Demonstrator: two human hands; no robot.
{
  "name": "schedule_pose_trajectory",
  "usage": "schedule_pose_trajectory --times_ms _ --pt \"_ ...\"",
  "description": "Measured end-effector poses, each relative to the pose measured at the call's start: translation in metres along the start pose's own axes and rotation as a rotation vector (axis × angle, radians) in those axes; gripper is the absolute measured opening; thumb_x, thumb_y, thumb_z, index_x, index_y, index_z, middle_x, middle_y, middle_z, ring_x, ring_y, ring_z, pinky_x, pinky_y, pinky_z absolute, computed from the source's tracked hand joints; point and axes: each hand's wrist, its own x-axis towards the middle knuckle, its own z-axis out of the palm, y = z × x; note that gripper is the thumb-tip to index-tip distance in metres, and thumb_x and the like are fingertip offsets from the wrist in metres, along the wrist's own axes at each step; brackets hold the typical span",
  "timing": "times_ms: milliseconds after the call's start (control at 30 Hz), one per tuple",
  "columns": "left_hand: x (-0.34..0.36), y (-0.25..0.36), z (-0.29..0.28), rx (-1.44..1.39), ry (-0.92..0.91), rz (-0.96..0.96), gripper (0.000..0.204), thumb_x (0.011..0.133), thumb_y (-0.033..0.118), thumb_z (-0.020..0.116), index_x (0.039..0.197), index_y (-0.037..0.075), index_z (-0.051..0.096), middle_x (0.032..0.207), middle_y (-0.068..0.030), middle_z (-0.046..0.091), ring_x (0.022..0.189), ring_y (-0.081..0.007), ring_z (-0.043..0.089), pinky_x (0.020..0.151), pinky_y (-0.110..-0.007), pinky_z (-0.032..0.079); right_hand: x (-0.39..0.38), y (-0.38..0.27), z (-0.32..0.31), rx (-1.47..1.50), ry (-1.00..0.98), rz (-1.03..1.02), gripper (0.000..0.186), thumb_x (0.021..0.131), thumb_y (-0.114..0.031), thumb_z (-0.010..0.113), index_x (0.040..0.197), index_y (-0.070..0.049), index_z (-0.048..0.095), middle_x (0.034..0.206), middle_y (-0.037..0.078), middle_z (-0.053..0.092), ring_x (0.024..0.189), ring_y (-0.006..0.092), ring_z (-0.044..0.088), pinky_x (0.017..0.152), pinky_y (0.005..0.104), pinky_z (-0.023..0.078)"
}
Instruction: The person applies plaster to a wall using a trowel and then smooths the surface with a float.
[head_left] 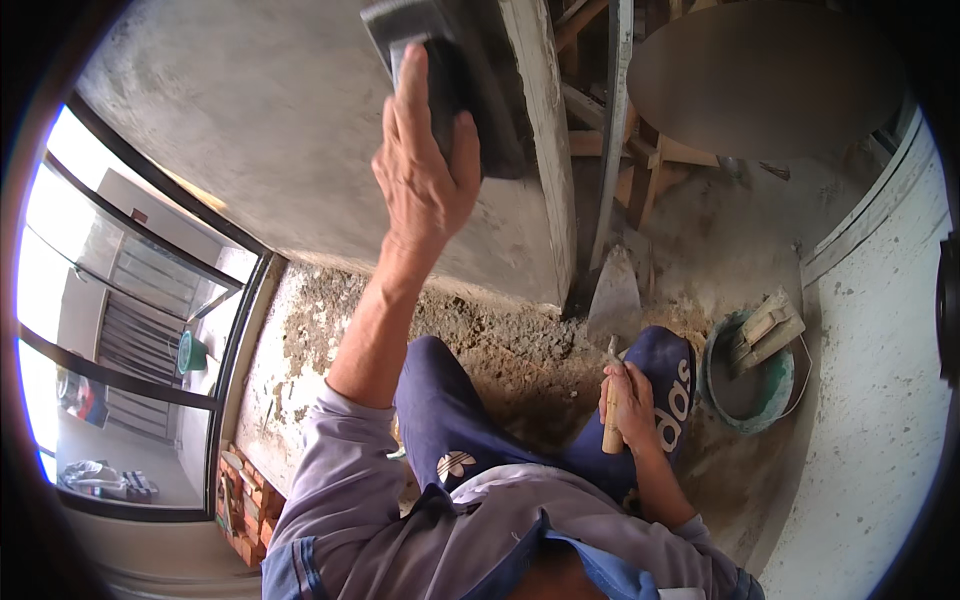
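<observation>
My left hand [422,175] is raised against the grey plastered wall [270,130], closed round the handle of a dark plastering float [492,115]. The index finger lies stretched along the handle, and part of the grip is hidden by the hand. Low in front of my right knee, my right hand [632,405] grips the wooden handle of a pointed trowel [614,295]. The trowel's blade points away from me and carries grey smears. To the right of that knee stands a green bucket [716,390] holding grey mortar, with a wooden tool [768,332] leaning in it.
A pale upright edge strip [545,150] borders the plastered wall, with a metal post [610,130] beside it. Rough mortar crumbs [480,325] lie along the wall's foot. On the left are a dark-framed window [120,380] and stacked red bricks [245,505]. A white wall [870,430] curves along the right.
</observation>
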Motion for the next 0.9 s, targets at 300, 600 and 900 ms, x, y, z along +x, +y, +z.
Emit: schedule_pose_trajectory --times_ms 300,600,900 --pt "-0.230 0.021 0.022 -0.062 -0.549 -0.295 0.074 0.088 0.007 0.065 0.152 0.003 0.029 0.136 -0.0267 0.056 0.092 -0.0325 0.065 0.070 -0.043 0.057 0.011 0.003 -0.004 -0.050 0.048 -0.010 0.030 0.105 -0.032 0.048 0.103 -0.003 0.054 0.066 0.004 0.053 0.047 0.0130 0.052 0.042 0.0280 0.043" --pt "0.079 -0.002 -0.031 -0.115 0.085 0.038 0.071 0.089 0.017 0.064 0.153 0.010 0.035 0.147 -0.0233 0.047 0.129 -0.0410 0.051 0.101 -0.045 0.046 0.011 0.001 0.004 -0.107 0.015 -0.007 0.028 0.104 -0.030 0.050 0.097 -0.003 0.053 0.066 0.004 0.052 0.047 0.0118 0.052 0.042 0.0274 0.042" --pt "-0.090 0.022 0.026 -0.044 -0.233 -0.158 0.075 0.088 0.006 0.065 0.152 0.001 0.027 0.133 -0.0276 0.055 0.100 -0.0374 0.065 0.069 -0.043 0.057 0.008 -0.006 0.006 -0.184 0.052 -0.023 0.030 0.103 -0.029 0.049 0.091 -0.002 0.052 0.062 0.004 0.051 0.047 0.0134 0.053 0.043 0.0286 0.043"
